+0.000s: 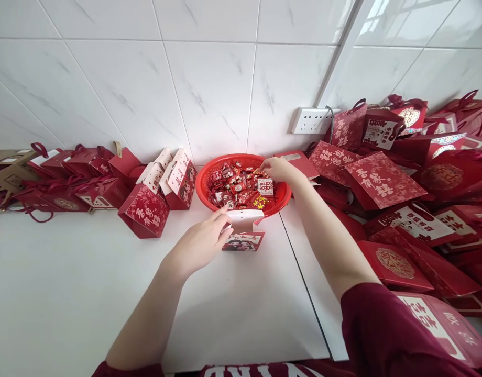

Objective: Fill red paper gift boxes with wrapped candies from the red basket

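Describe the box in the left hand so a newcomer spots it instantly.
Find the red basket by the tiled wall. At its near rim sits the open box, figures on its front; unlike boxes to either side, the left hand holds it.

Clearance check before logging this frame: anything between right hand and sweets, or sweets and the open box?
Nothing visible between right hand and sweets; its fingers are at the pile's edge. Between sweets and open box: the basket's near rim and the box's raised white flap.
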The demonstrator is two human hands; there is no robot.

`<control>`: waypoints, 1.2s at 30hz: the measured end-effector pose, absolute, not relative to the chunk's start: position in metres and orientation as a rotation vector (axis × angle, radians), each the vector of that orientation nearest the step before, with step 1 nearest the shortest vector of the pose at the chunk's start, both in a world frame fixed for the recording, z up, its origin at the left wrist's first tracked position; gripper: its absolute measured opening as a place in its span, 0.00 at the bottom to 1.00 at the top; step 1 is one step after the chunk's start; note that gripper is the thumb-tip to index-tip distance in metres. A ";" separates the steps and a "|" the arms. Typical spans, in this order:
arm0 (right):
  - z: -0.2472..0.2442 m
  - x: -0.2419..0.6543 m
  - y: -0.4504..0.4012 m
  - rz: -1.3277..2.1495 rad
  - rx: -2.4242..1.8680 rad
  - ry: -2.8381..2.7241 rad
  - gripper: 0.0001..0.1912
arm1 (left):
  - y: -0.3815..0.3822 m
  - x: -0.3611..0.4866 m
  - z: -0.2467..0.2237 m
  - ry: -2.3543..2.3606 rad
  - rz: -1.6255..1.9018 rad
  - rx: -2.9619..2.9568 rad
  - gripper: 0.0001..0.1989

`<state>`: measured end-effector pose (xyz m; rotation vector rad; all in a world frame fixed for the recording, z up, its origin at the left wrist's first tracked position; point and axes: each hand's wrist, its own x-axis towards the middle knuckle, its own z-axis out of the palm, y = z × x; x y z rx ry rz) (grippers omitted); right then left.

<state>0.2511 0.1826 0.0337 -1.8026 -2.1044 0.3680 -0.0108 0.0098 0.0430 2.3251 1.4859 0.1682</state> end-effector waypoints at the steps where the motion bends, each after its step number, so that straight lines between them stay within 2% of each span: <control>1: 0.027 0.247 0.197 0.371 -1.832 -2.113 0.15 | 0.010 -0.010 0.042 1.494 0.158 2.338 0.18; 6: 0.001 0.230 0.241 0.338 -1.983 -2.096 0.13 | 0.012 -0.007 0.037 1.514 0.161 2.374 0.19; 11: -0.019 0.220 0.253 0.444 -2.145 -2.120 0.19 | 0.014 -0.008 0.038 1.486 0.137 2.350 0.19; 17: -0.020 0.222 0.250 0.611 -2.087 -2.126 0.18 | 0.016 -0.009 0.035 1.455 0.174 2.325 0.19; 21: -0.003 0.227 0.231 0.743 -1.857 -2.070 0.13 | 0.018 -0.009 0.034 1.452 0.212 2.263 0.18; 25: 0.008 0.231 0.180 0.851 -1.519 -1.989 0.16 | 0.020 -0.011 0.035 1.404 0.224 2.239 0.16; 30: 0.011 0.237 0.109 1.095 -0.899 -1.702 0.17 | 0.023 -0.015 0.039 1.344 0.204 2.252 0.14; 36: 0.017 0.243 0.066 1.147 -0.915 -1.605 0.21 | 0.022 -0.018 0.042 1.336 0.170 2.251 0.16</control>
